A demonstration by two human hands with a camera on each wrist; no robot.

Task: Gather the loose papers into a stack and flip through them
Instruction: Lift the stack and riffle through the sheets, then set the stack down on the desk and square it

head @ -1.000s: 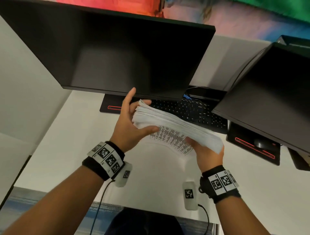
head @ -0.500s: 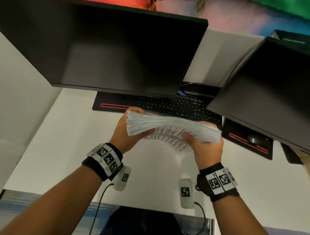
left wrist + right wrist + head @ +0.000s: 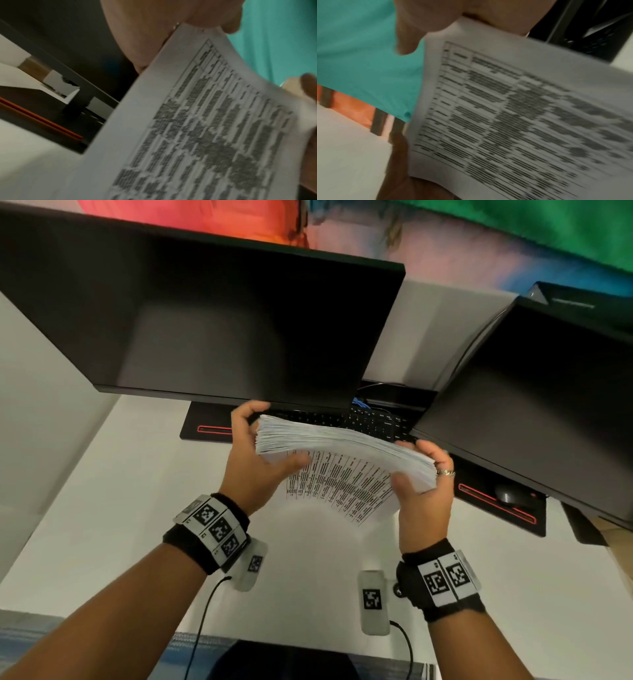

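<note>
A thick stack of white papers is held up above the desk, its edge facing me and a printed table showing on its near face. My left hand grips the stack's left end, thumb on the printed face and fingers curled over the top. At the right end my right hand grips it the same way, thumb in front, fingers behind. In both wrist views the printed page fills the frame, blurred, with a thumb at its upper corner.
A black monitor hangs close above the stack and a second monitor stands to the right. Behind the papers lies a black keyboard on a red-trimmed mat, with a mouse at right. The white desk spreads below.
The stack went from tilted to nearly level, then its left end rose again. My left fingers, spread open a second ago, now curl over the top edge. Both hands kept hold.
</note>
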